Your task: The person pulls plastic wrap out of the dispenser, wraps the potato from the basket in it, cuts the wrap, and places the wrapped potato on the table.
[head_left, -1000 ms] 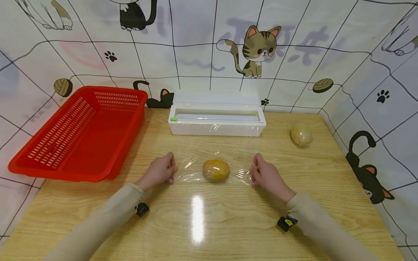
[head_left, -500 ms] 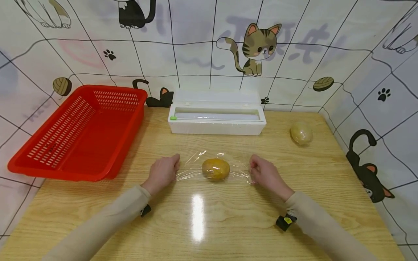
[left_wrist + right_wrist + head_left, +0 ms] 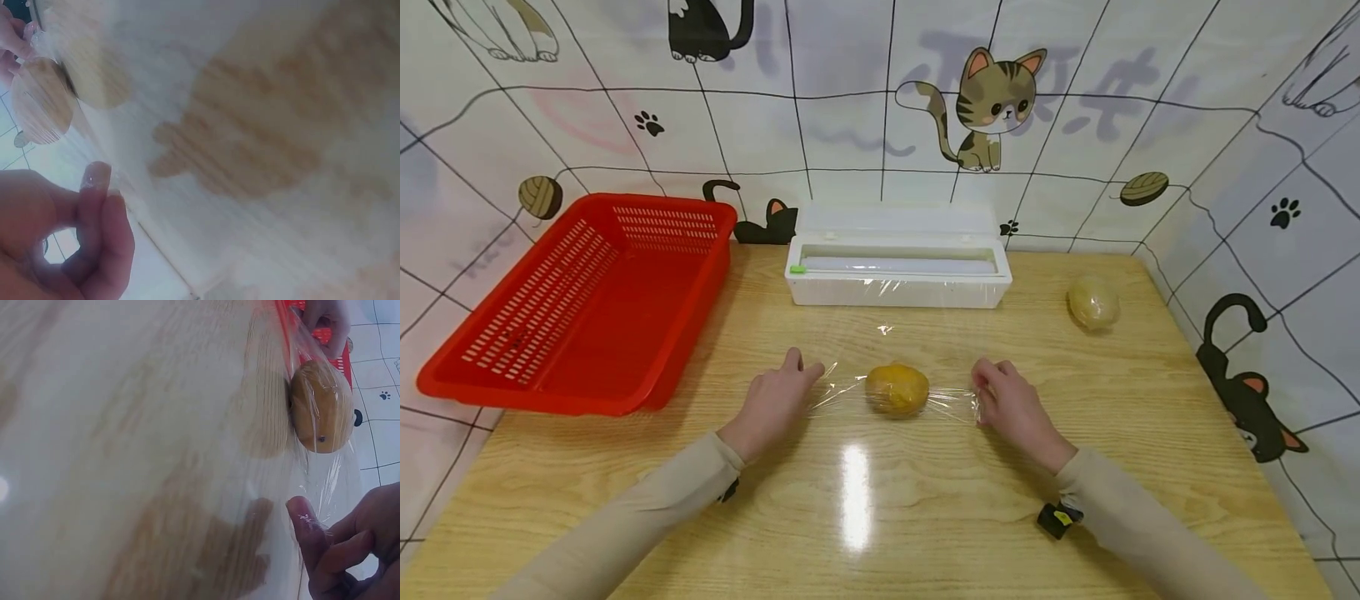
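While clear film [image 3: 951, 403] covers a yellow fruit [image 3: 897, 389], we see the left hand [image 3: 775, 404] and right hand [image 3: 1017, 410] pinching the film's opposite sides.

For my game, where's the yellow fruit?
The yellow fruit sits near centre in the head view, between left hand and right hand, in front of the white box.
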The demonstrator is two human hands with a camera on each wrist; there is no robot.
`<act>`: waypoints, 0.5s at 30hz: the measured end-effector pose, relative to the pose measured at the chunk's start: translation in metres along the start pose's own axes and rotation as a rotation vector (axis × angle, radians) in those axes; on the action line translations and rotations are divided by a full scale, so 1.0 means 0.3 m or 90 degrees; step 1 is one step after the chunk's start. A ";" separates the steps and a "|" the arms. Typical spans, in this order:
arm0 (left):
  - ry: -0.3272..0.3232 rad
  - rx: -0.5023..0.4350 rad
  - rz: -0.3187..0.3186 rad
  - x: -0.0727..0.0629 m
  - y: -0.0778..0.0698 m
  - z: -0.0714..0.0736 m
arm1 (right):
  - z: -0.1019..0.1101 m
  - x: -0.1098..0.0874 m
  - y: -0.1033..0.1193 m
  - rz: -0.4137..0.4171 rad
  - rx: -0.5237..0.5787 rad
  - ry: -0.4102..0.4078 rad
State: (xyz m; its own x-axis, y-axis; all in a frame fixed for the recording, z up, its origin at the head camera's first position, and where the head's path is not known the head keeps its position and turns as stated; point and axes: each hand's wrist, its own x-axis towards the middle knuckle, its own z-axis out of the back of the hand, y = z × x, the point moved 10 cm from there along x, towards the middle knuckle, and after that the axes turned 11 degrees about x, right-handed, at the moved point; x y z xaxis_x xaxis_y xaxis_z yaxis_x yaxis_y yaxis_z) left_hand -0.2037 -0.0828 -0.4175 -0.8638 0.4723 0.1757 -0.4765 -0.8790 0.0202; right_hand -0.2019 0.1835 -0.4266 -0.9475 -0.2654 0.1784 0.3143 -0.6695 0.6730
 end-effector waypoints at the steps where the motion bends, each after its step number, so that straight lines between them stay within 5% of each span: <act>1: 0.000 0.005 -0.008 0.000 -0.003 0.000 | 0.000 -0.001 0.002 0.005 -0.001 -0.002; 7: 0.003 0.056 -0.047 -0.003 -0.020 -0.003 | -0.004 -0.008 -0.018 -0.034 0.031 0.016; 15: 0.050 0.072 -0.044 -0.016 -0.013 -0.018 | 0.004 -0.021 -0.040 -0.066 0.028 0.025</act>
State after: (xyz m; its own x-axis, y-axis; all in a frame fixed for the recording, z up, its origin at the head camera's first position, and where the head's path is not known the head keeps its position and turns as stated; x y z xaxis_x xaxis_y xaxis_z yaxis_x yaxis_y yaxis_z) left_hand -0.1985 -0.0812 -0.4238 -0.8415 0.5322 0.0931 -0.5181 -0.8437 0.1407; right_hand -0.1999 0.1940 -0.4351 -0.9716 -0.2236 0.0781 0.2104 -0.6636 0.7179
